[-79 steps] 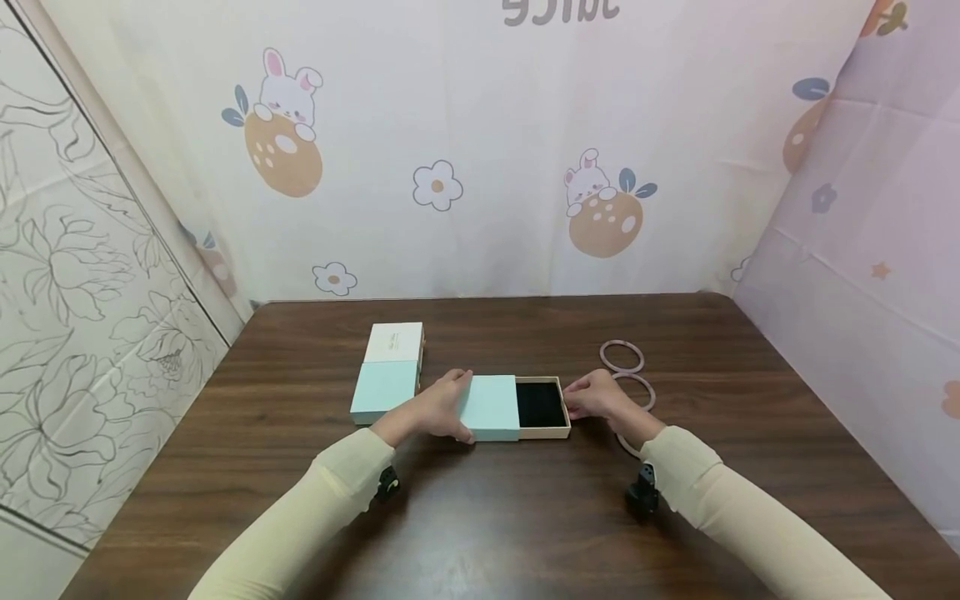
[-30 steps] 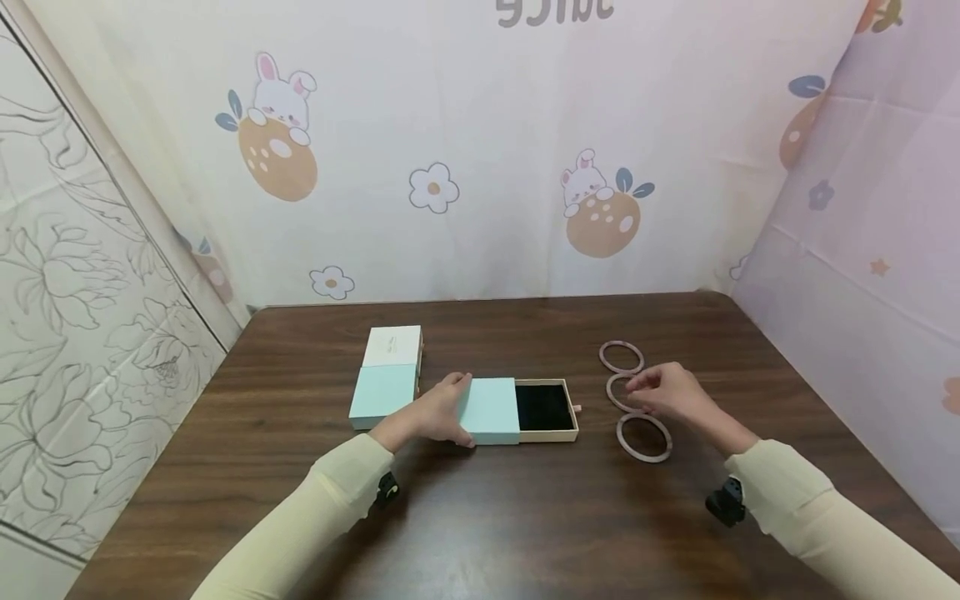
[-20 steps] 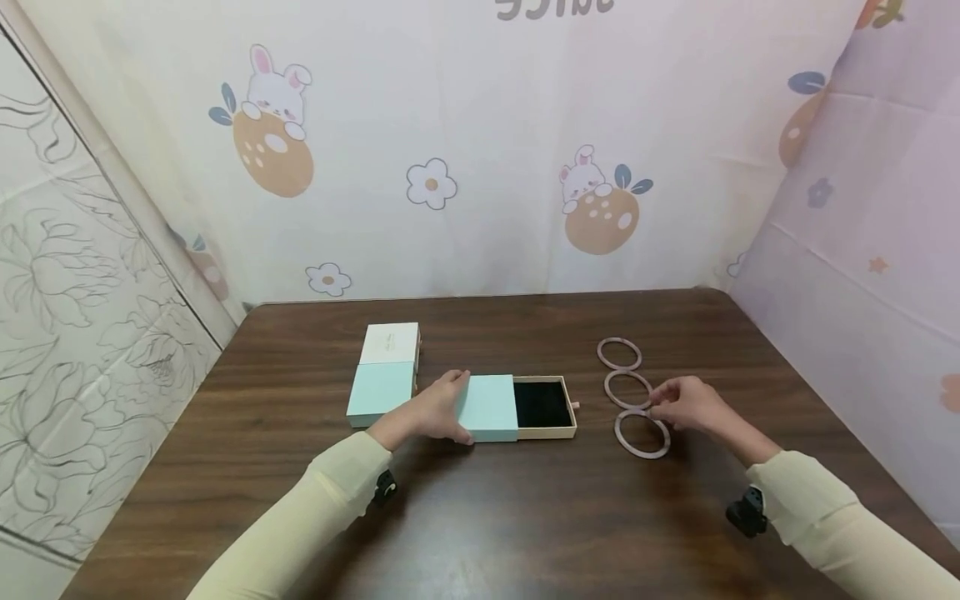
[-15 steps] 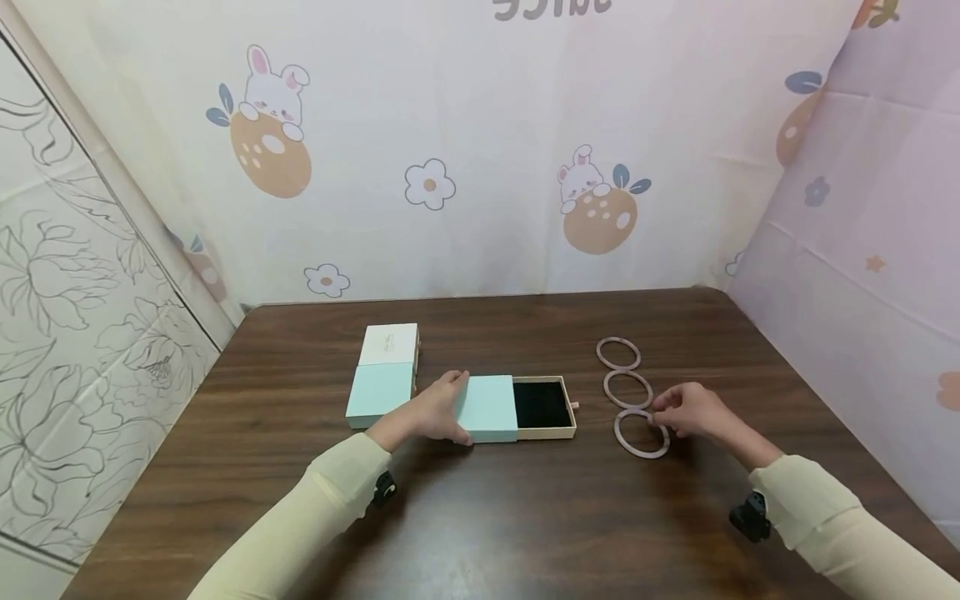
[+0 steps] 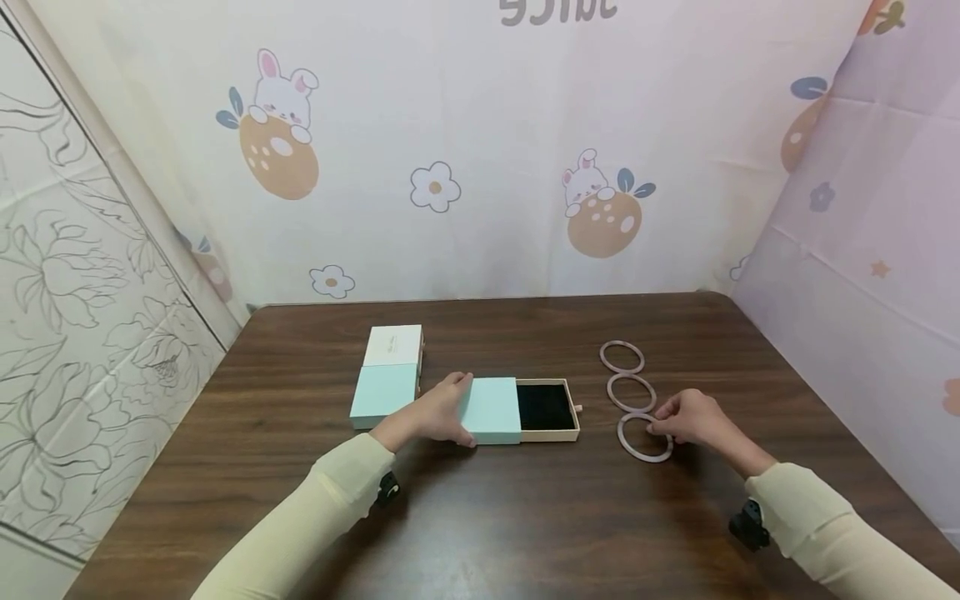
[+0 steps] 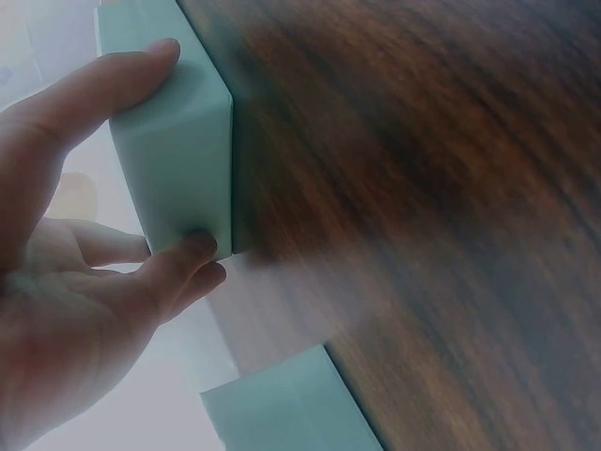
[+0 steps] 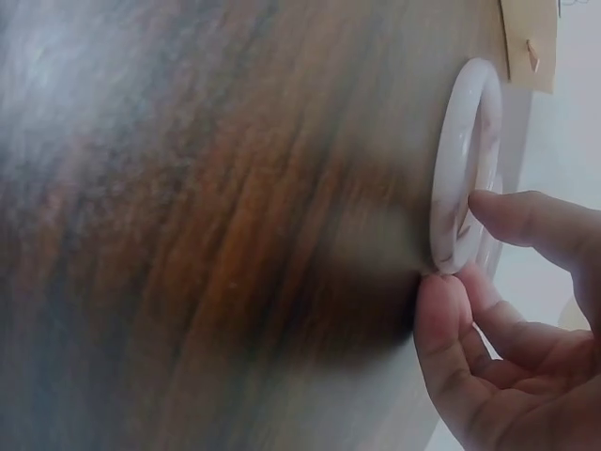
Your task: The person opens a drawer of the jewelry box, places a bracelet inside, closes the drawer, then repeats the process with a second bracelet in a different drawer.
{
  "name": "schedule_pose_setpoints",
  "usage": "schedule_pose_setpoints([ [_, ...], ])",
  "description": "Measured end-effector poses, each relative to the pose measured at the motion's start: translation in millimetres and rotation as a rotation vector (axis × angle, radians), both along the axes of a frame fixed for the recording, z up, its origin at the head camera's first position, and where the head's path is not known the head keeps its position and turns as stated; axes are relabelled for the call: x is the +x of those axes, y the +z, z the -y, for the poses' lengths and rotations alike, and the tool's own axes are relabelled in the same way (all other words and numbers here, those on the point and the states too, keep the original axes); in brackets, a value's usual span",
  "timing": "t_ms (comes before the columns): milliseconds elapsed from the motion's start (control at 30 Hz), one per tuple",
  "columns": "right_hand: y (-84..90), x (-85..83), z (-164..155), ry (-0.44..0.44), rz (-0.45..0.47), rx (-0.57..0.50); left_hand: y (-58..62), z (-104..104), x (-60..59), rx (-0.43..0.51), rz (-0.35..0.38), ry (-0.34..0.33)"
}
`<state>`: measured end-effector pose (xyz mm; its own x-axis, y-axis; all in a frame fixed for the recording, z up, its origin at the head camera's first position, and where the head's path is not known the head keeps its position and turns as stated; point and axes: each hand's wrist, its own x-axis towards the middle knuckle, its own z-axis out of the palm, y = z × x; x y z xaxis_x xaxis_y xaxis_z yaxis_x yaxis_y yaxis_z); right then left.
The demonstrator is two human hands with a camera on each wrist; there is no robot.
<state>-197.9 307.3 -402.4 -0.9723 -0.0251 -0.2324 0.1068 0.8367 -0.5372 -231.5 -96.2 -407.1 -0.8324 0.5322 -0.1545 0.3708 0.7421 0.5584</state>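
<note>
Right hand (image 5: 686,419): pinches nearest bangle (image 5: 643,437) (flat on desk (image 5: 525,517)).
Left hand (image 5: 438,410): grips box sleeve (image 5: 491,408).
Open tray (image 5: 546,406): left of bangle.

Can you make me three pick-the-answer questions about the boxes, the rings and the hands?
1. Where is the right hand?
A. on the white box
B. at the nearest bangle
C. inside the drawer

2. How many pink bangles lie on the table?
A. three
B. one
C. five

3. How is the mint box that the left hand holds?
A. fully closed
B. upside down
C. slid open, showing a black lining

Answers:
1 B: the fingers pinch the rim of the nearest bangle, as the right wrist view shows.
2 A: the nearest bangle, the middle bangle and the far bangle lie in a row.
3 C: the drawer sticks out to the right, with its black inside showing.
</note>
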Motion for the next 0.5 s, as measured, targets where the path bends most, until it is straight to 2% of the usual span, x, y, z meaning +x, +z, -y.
schedule_pose_setpoints([
  [233, -4.0, 0.3, -2.6, -0.007, -0.020, 0.007, -1.4, -1.3, 0.6, -0.017, 0.006, -0.005],
  [500, -3.0, -1.1, -3.2, 0.022, -0.048, -0.002, 0.8, -1.1, -0.4, -0.017, -0.012, 0.010],
])
